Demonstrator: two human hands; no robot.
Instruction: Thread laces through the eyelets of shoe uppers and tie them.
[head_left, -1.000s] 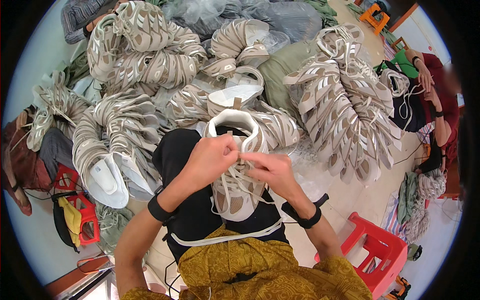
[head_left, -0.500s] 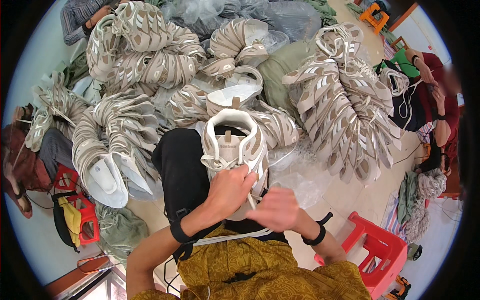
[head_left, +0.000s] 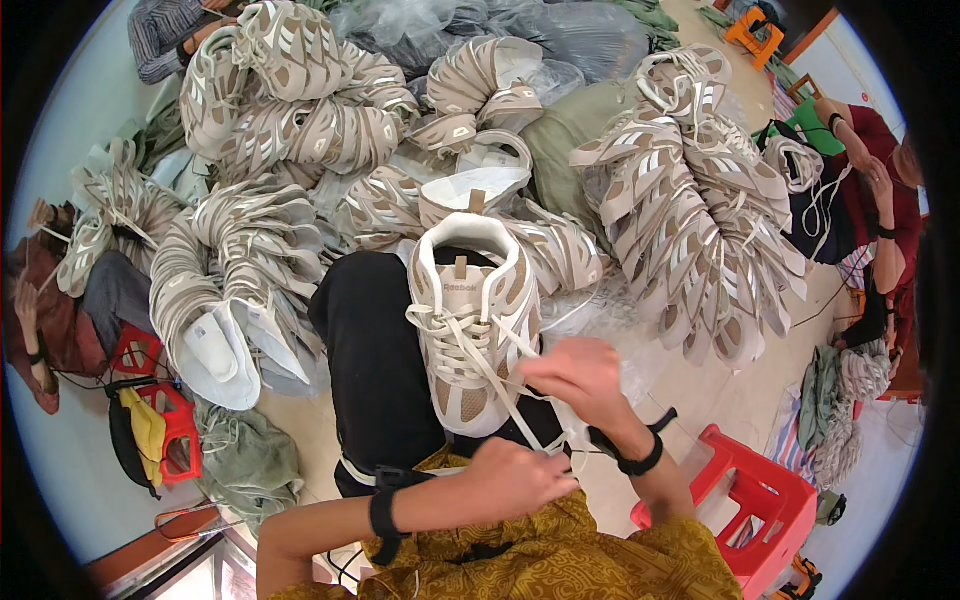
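My left hand [head_left: 520, 478] and right hand [head_left: 580, 375] each pinch a white lace [head_left: 500, 385]. It runs to the beige sneaker [head_left: 470, 320] on my knee, piled uppers [head_left: 690, 200] beyond.

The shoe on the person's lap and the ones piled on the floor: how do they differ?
The lap shoe stands alone, toe toward the person, with a white lace threaded through it; the piled shoes lie nested in curved rows, most showing no lace. The left hand and right hand hold the lap shoe's lace ends; no hand touches the piles. Both are beige and white.
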